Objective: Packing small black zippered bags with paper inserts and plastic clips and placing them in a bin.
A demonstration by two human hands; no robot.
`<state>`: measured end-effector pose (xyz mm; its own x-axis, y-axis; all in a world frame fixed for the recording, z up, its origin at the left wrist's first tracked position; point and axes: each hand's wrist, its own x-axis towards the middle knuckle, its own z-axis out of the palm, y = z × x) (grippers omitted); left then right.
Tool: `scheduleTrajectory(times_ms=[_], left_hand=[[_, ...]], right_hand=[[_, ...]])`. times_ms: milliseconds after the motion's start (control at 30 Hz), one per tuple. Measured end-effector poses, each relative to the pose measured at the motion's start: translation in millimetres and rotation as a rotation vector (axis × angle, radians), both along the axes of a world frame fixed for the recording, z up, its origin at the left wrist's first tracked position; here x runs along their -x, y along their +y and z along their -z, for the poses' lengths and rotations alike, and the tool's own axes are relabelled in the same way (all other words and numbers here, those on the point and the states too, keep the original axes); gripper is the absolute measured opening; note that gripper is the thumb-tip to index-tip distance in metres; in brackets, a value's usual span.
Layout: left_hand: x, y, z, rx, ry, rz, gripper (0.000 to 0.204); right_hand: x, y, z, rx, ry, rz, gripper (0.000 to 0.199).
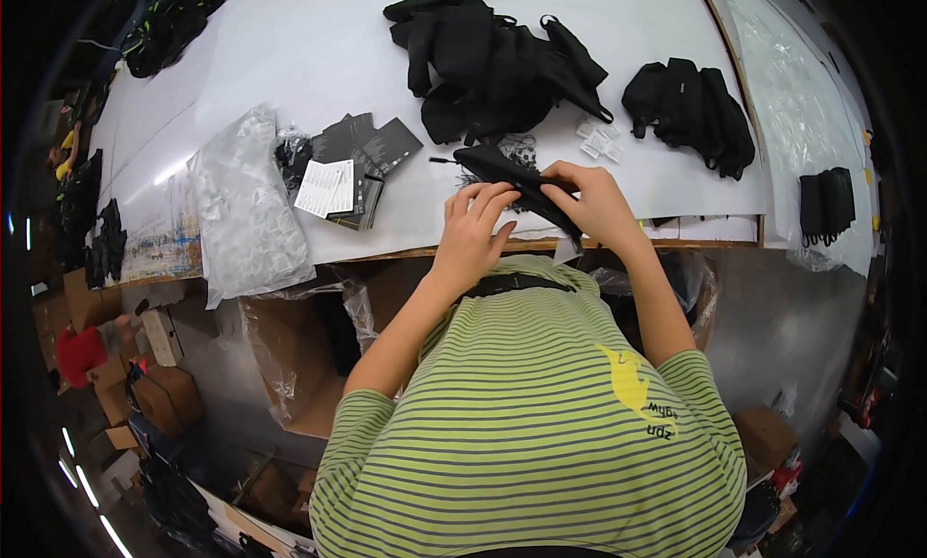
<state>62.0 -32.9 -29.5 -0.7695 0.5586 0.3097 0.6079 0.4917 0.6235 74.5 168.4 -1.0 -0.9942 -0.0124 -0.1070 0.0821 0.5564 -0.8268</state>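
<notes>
A slim black fabric pouch is held at a slant over the table's near edge, a short dark tab or cord sticking out at its far-left end. My right hand pinches its upper side between thumb and bent fingers. On the near side, my left hand grips the pouch's edge, fingers curled over it and thumb below. Beneath the pouch lies a tangle of thin black cords or tags, partly hidden. Small clear plastic pieces sit to the right of it.
A pile of black pouches lies farther back, with a smaller stack to its right. Dark cards, a white printed sheet and a large clear plastic bag occupy the left. Open cardboard boxes stand under the table.
</notes>
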Motion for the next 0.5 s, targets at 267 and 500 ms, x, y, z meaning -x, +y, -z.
scheduleTrajectory(times_ms=[267, 500], left_hand=[[18.9, 1.6, -16.8, 0.027, 0.282, 0.187, 0.025], [5.2, 2.0, -36.0, 0.381, 0.005, 0.441, 0.027]], right_hand=[[-15.8, 1.9, -27.7, 0.159, 0.015, -0.018, 0.013], [-18.1, -4.1, -27.1, 0.008, 0.115, -0.003, 0.011]])
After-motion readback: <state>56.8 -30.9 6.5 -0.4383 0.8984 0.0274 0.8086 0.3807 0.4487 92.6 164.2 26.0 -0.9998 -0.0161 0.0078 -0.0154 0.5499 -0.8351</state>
